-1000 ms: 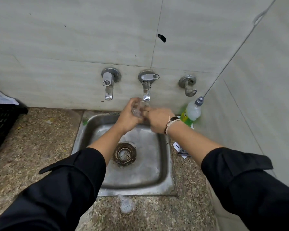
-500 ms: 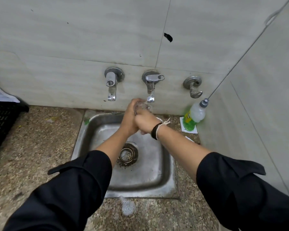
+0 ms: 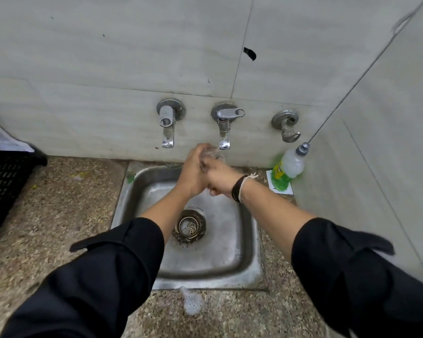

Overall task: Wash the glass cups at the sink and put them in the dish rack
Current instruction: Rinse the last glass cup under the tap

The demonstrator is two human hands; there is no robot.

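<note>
Both hands up under the middle tap (image 3: 224,132), over the back of the sink (image 3: 239,254). Left hand (image 3: 192,172) wrapped round the cup (image 3: 211,154), fingers curled on its far side, cup held right below the spout with water running onto it. Right hand (image 3: 217,178) pressed against the left, its fingers on the cup's near side; how far they curl or whether they reach inside cannot be told through glass and splash. Wristband (image 3: 237,189) on the right wrist. Drain (image 3: 189,226) below the forearms. Soap bottle (image 3: 287,170) standing in the right corner of the worktop (image 3: 59,203), well apart from the hands. Black rack (image 3: 3,189) at the far left edge. Patch of foam (image 3: 192,302) just in front of the sink.
</note>
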